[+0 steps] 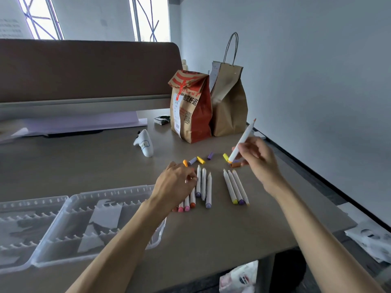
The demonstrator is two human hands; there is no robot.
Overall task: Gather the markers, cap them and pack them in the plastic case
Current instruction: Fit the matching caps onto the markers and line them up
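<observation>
My right hand grips 1 white marker, tilted, above the loose caps. My left hand rests with fingers curled on the row of markers; I cannot tell if it grips any. The open plastic case lies just left of it.

Left hand lies palm-down, fingers curled; right hand raised, fingers pinched.
</observation>
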